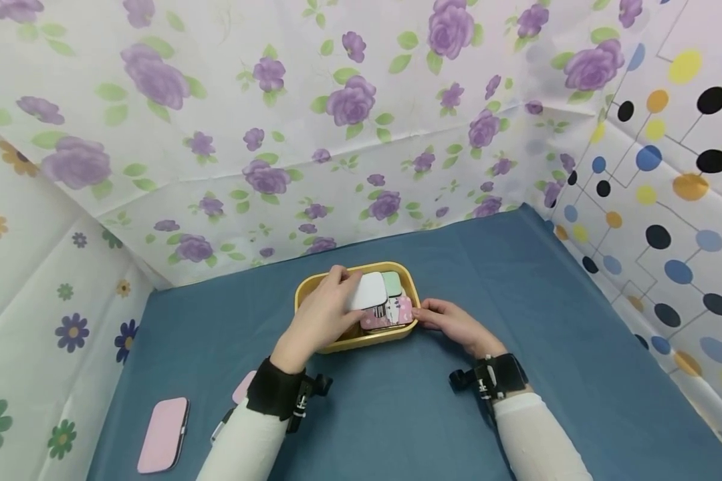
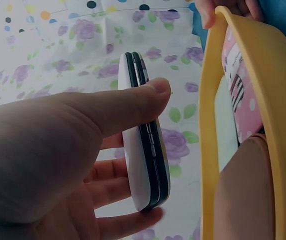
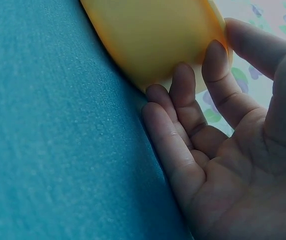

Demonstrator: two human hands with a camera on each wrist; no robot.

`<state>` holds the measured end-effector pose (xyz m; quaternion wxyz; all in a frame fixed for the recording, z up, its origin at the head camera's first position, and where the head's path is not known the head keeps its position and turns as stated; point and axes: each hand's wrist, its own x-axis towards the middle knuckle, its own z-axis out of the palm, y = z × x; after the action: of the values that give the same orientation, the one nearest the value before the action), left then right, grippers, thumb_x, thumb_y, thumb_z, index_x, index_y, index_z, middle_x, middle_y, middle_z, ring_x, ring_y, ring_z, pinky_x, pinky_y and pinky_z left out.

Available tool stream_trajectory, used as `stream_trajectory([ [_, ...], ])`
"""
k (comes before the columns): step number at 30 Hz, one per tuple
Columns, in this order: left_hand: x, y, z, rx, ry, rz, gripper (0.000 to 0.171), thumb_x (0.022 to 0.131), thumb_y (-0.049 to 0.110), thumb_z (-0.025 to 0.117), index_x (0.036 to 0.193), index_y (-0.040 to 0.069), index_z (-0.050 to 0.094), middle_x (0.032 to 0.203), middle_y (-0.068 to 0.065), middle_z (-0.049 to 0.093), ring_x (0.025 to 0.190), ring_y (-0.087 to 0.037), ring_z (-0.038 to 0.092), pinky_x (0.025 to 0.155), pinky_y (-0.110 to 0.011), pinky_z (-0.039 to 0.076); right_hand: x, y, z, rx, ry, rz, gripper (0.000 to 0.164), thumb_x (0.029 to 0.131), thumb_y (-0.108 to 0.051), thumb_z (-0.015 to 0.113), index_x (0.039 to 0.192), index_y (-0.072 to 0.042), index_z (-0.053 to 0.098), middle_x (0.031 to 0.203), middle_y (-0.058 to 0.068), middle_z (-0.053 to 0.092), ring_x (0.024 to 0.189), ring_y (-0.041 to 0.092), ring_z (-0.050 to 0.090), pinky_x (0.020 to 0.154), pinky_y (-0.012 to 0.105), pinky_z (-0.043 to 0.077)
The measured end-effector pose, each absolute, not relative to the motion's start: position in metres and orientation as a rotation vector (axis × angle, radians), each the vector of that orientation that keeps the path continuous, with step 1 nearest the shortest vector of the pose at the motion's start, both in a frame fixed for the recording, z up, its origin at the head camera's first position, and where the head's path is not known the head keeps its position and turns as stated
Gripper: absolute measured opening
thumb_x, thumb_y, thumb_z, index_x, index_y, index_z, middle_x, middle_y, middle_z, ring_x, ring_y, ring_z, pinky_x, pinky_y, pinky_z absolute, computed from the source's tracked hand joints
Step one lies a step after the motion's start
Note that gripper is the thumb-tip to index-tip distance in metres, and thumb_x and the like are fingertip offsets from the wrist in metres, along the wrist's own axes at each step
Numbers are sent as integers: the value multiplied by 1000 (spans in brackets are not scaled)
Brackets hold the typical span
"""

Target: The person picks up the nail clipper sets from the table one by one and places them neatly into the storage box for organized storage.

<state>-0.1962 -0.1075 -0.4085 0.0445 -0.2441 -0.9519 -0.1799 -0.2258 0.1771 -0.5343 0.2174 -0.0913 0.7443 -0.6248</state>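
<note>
My left hand (image 1: 320,312) holds a small white hinged case (image 1: 370,290) over the yellow basket (image 1: 361,343). In the left wrist view, the thumb presses one side of this case, with fingers behind it; black edges and a metal clasp show. Inside the basket lie a pink patterned case (image 1: 404,311), a light green case (image 1: 392,283) and a smooth brown item (image 2: 245,192), its far part cut off. At the basket's right end, my right hand (image 1: 454,326) pinches the rim, thumb at the edge and fingertips on the outer wall.
On the blue cloth (image 1: 385,414) at lower left lies a pink case (image 1: 163,435). Another pink item (image 1: 243,386) is partly hidden by the left sleeve. Flowered sheeting (image 1: 277,133) hangs behind, dotted sheeting (image 1: 686,200) at the right.
</note>
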Motion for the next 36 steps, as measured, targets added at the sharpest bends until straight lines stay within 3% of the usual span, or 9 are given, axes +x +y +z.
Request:
stream_trajectory([
  [11,-219,-97,-423,-760,-2992,-336,72,89,35,76,151,13,46,129,-13,49,113,-27,46,91,-44,45,-226,176,-539,-254,2067,-1733,40,96,-44,65,100,-5,63,107,9,60,110,27,56,103,42,44],
  [21,-235,-85,-438,-720,-3058,-317,71,94,34,71,154,12,40,137,-16,45,120,-28,45,95,-43,45,-229,177,-542,-259,2078,-1719,41,95,-46,65,100,-6,63,106,8,61,109,26,58,101,40,45],
  [29,-245,-72,-446,-665,-3065,-290,71,94,37,70,153,12,41,138,-16,45,126,-32,42,100,-49,41,-228,180,-541,-253,2078,-1721,40,95,-46,65,101,-7,63,107,8,61,109,24,58,100,38,46],
  [36,-248,-65,-451,-616,-3071,-288,72,93,35,72,154,13,41,138,-16,44,125,-31,41,102,-48,40,-227,179,-538,-244,2086,-1706,41,94,-47,65,105,-8,65,108,8,62,111,26,58,102,41,45],
])
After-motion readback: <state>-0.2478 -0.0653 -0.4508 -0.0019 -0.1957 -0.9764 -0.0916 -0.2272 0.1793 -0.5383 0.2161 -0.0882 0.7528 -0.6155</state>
